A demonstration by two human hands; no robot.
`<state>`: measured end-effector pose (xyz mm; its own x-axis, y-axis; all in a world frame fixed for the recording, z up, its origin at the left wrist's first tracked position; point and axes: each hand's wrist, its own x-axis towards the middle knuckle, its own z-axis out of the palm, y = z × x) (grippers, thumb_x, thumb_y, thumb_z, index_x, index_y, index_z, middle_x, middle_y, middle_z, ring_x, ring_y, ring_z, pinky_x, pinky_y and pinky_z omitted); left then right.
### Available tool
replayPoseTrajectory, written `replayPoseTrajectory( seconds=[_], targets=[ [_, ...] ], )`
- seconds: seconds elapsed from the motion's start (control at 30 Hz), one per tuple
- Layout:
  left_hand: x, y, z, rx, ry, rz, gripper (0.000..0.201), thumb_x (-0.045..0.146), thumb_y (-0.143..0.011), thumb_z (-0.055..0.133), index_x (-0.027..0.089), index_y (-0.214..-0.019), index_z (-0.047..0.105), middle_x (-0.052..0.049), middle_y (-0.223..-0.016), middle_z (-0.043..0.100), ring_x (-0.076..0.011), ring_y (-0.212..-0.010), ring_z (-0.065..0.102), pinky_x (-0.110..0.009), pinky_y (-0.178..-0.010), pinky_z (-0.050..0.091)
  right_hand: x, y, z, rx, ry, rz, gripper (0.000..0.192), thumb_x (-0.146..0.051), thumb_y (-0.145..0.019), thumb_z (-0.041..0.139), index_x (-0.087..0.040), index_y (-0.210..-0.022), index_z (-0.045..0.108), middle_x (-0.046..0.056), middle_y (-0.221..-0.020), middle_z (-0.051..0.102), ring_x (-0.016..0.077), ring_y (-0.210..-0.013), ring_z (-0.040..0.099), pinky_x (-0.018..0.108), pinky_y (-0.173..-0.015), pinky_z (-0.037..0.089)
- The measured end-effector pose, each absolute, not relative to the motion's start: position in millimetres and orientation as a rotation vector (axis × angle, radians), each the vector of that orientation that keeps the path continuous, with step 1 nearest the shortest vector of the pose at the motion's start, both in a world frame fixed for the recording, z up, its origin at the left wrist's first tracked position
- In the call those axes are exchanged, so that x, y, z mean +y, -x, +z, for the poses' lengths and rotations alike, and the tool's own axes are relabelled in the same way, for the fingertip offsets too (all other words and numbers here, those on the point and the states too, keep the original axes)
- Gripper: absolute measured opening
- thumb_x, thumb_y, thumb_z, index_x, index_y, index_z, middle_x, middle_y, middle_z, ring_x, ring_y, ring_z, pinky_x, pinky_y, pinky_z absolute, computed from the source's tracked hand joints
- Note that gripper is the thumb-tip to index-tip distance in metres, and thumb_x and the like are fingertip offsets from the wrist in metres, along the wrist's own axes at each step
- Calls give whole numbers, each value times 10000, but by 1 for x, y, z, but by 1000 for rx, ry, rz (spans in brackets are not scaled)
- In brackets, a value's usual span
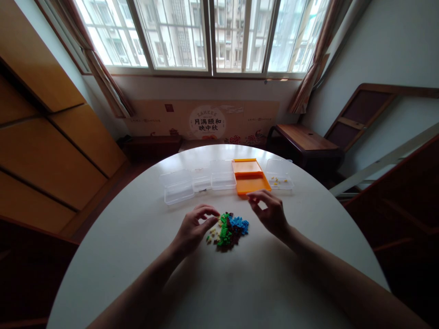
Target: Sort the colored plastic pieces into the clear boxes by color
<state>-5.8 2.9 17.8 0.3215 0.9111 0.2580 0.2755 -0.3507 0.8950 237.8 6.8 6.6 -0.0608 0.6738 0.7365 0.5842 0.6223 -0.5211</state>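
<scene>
A small heap of tiny building bricks [229,230], green, blue, brown and yellowish, lies in the middle of a round white table [144,256]. My left hand [194,228] rests at the heap's left edge with fingers curled and fingertips pinched near the bricks; whether it grips one I cannot tell. My right hand [269,211] hovers just right of the heap, thumb and forefinger drawn together, near the front edge of an orange tray [252,183]. Nothing visible sits between those fingers.
Behind the heap stands a row of clear plastic boxes [178,189], [222,179], and one at the right [279,179] holding a few yellow bits. A dark wooden side table [305,139] and windows lie beyond; wooden furniture flanks both sides.
</scene>
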Motion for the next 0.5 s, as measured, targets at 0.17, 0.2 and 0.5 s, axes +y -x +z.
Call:
replayPoseTrajectory(
  seconds=[0.17,0.2,0.5],
  targets=[
    [-11,-11,28,875,-1378,972,263,381,-734,717,128,-789,665,-43,-847,606,-137,-739,568,-250,-677,462,-18,-206,9,-1985,725,40,104,-250,-855,629,-197,-942,649,40,-837,682,150,-743,601,292,-713,458],
    [-13,-13,30,857,-1346,954,265,378,-728,725,126,-785,665,-41,-840,608,-138,-741,572,-250,-682,465,-20,-204,10,-1987,703,38,94,-252,-861,624,-194,-931,645,41,-831,682,147,-733,597,289,-708,453],
    [-18,-18,25,893,-1383,927,257,380,-759,700,130,-816,687,-39,-781,641,-149,-720,595,-249,-664,466,-21,-205,11,-1978,717,16,51,-217,-870,606,-193,-838,639,28,-754,666,134,-671,559,277,-662,433]
  ],
)
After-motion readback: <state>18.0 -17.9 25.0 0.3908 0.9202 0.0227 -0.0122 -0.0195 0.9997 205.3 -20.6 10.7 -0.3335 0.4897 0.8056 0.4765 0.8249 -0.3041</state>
